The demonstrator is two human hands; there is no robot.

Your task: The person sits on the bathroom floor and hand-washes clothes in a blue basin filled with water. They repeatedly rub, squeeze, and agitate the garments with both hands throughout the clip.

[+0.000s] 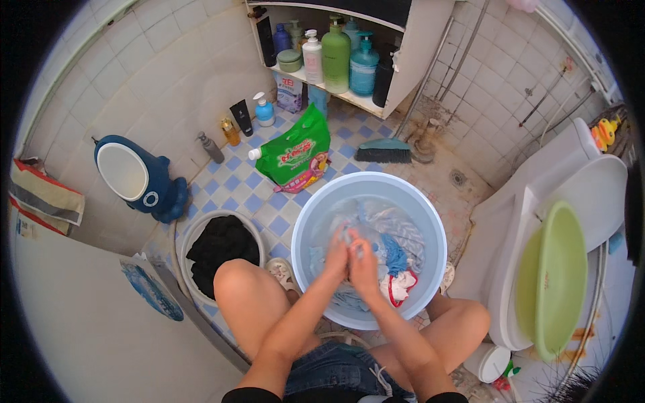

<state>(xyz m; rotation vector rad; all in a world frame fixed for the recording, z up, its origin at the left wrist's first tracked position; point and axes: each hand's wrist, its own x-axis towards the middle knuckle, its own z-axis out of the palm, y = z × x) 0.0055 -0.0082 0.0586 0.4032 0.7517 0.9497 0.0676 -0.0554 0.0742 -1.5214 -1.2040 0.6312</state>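
Observation:
Before me a large light-blue plastic tub point(300, 242) holds water and several wet clothes. My left hand point(336, 254) and my right hand point(363, 257) meet over its middle, both gripping a light-coloured wet cloth point(346, 232). The hands and that cloth are blurred, so its kind cannot be told. To the right of my hands lies a bright-blue cloth point(394, 256). Below that is a white garment with red trim point(400, 286). A pale patterned garment point(395, 221) is spread in the water along the tub's far right side.
Left stands a white basin point(194, 221) with black clothing point(224, 249). Beyond the tub sit a green detergent pouch point(295, 153), a broom head point(384, 152) and a cabinet shelf of bottles point(342, 93). A green basin point(562, 282) leans on the toilet point(509, 262) at right.

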